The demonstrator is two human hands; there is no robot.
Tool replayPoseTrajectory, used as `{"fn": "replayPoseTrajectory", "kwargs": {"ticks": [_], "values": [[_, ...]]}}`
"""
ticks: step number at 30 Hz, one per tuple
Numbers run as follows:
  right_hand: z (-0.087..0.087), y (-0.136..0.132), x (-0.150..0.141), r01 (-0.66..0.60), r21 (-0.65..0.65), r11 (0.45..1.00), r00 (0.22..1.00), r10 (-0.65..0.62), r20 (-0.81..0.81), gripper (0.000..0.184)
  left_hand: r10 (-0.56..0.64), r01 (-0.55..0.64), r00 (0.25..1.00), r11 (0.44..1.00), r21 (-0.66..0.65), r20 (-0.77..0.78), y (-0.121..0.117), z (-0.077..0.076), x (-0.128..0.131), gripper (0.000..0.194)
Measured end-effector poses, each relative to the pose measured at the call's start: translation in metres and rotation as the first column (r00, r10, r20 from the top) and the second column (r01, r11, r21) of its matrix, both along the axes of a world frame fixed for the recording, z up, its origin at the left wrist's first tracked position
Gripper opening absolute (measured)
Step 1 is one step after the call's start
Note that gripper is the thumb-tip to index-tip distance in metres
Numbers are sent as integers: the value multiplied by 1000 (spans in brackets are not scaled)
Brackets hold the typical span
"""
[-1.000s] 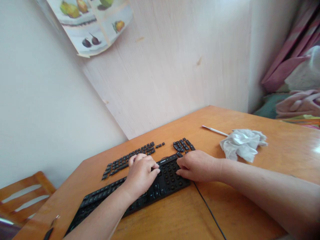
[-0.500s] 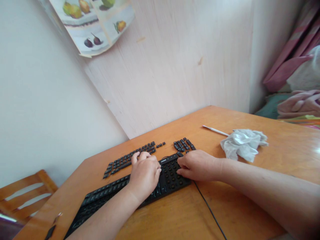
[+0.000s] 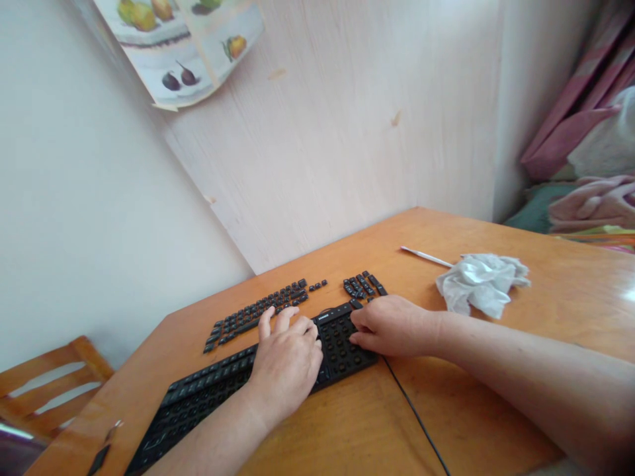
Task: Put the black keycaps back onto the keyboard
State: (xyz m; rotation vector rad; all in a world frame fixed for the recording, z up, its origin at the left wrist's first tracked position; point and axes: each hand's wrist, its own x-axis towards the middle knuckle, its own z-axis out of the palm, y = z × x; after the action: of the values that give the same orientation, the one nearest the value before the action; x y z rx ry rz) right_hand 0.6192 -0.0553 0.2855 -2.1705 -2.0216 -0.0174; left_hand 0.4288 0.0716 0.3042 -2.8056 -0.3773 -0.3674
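A black keyboard (image 3: 208, 383) lies slantwise on the wooden table, with bare key sockets showing on its number pad (image 3: 342, 344). My left hand (image 3: 288, 360) rests palm down over the keys left of that pad, fingers apart; its thumb is hidden. At the keyboard's right edge, my right hand (image 3: 381, 325) is curled, apparently gripping that edge; its inner fingers are out of sight. Behind the keyboard sit rows of loose keycaps (image 3: 258, 311) and a smaller keycap group (image 3: 364, 285).
A crumpled white tissue (image 3: 483, 284) covers one end of a thin white stick (image 3: 426, 256). The black cable (image 3: 414, 413) runs toward the front edge. A small dark tool (image 3: 102, 456) lies at the near left, by a wooden chair (image 3: 54, 377). The wall (image 3: 337, 132) stands behind the table.
My left hand has shifted slightly right and nearer, over the keys by the number pad, and its fingers have spread from a closer pinch. My right hand has stayed in place.
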Motion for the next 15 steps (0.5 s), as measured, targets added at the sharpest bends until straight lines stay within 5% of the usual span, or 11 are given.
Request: {"fn": "replayPoseTrajectory", "kwargs": {"ticks": [15], "values": [[4, -1, -2, 6, 1, 1000, 1000, -5, -12, 33, -27, 27, 999, 1000, 6, -35, -1, 3, -2, 32]]}}
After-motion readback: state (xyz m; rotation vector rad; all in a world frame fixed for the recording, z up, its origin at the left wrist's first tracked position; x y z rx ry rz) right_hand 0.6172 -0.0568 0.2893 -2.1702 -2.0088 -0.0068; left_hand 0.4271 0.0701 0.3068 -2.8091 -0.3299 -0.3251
